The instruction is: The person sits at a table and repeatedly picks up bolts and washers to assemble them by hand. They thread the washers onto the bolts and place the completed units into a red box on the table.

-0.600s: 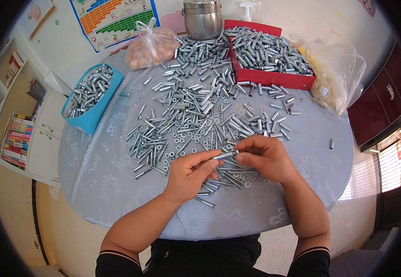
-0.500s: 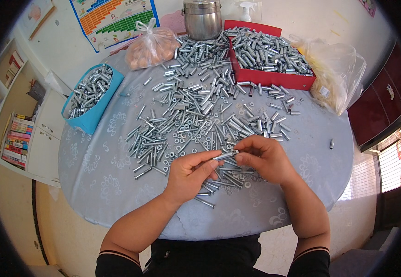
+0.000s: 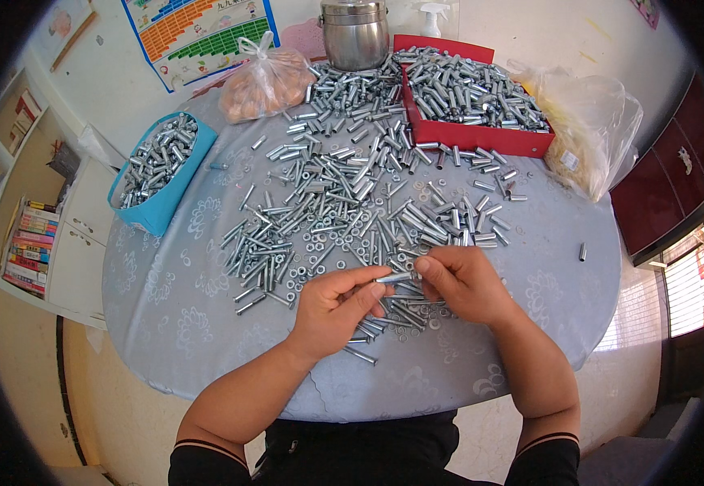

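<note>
Both hands meet at a slim metal piece [image 3: 395, 278]
Left of the piece, the left hand [image 3: 328, 311] pinches it between thumb and forefinger; at its right end, the right hand [image 3: 469, 287] presses thumb to bent fingers; the left forearm [image 3: 256, 377] slants toward it from lower left, the right forearm [image 3: 537, 360] from lower right.

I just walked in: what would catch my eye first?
Likely the sprawl of metal parts across the middle of the table. Behind it, toward the right, a red box is heaped with more; a blue box, also full, stands at left. Nearer, the left hand pinches a shiny piece, the right hand at its end.
</note>
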The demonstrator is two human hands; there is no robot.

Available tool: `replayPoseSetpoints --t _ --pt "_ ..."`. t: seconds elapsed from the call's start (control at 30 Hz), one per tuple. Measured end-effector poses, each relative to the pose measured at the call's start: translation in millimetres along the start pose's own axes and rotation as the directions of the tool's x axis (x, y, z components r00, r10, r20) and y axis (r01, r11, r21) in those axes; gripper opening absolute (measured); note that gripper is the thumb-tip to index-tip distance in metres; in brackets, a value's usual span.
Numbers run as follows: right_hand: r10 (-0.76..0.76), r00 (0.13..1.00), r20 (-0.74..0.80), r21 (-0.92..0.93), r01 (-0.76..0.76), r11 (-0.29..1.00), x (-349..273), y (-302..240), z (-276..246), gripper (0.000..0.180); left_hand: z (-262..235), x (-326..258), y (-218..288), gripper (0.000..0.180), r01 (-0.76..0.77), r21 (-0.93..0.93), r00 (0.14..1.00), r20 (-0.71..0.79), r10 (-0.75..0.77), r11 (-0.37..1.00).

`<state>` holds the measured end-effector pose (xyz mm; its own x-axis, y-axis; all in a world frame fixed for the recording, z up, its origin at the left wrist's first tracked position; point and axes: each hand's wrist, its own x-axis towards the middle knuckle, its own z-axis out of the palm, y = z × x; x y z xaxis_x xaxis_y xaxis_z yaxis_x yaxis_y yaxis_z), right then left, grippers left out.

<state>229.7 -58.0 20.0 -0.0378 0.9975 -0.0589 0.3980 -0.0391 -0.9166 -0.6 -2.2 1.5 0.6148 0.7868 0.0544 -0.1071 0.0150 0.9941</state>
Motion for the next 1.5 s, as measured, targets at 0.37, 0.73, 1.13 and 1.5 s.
replayPoseSetpoints --t 0.37,0.73,1.13,1.5 --pt "0.057 0.998 -0.004 0.154 -0.056 0.986 -3.4 -9.1 -3.5 0.022 -0.9 0.2 -1.3 0.026 -0.002 0.0 1.0 -0.014 0.002 1.0" --pt "0.107 0.993 0.047 0.21 -0.115 0.971 -3.2 -10.0 -4.1 0.016 0.9 0.6 1.0 0.027 -0.008 -0.026 1.0 -0.026 0.007 1.0" --pt "-0.057 0.992 -0.115 0.254 0.085 0.963 -0.1 -10.4 8.0 0.013 -0.1 1.0 0.8 0.027 -0.001 -0.032 0.999 -0.042 0.0 0.999" --pt "-0.111 0.987 -0.118 0.2 0.133 0.971 -0.9 -9.7 8.9 0.015 -0.9 1.2 -1.8 0.026 -0.006 -0.061 0.999 -0.034 0.004 0.998"
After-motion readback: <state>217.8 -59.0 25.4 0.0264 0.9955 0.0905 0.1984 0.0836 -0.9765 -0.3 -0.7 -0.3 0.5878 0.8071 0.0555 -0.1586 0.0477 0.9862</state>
